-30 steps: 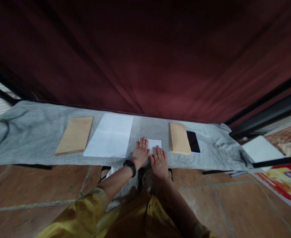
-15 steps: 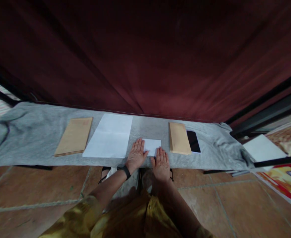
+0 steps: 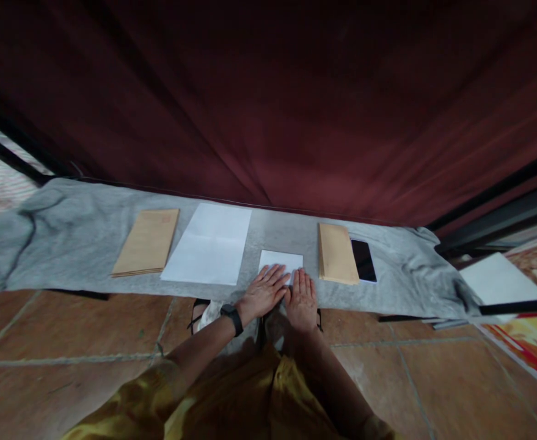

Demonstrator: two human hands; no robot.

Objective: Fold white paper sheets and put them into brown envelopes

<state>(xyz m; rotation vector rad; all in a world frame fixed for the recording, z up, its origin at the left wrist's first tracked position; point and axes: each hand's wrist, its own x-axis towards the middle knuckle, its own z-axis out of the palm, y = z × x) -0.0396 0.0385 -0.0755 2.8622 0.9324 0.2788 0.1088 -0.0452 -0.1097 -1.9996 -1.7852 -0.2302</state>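
Left hand (image 3: 261,298): flat, released — over near edge of slip (image 3: 281,258)
Right hand (image 3: 302,302): flat, released — over slip's near right corner

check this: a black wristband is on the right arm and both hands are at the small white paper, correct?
Wrong arm: the head view shows the black wristband on the left arm. The left hand and right hand are at the small white paper, as you say.

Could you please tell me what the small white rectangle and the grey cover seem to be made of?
The small white rectangle looks like matte paper: flat, crisp-edged, without glare. The grey cover seems dull fabric, judging by its wrinkles; fibre unclear.
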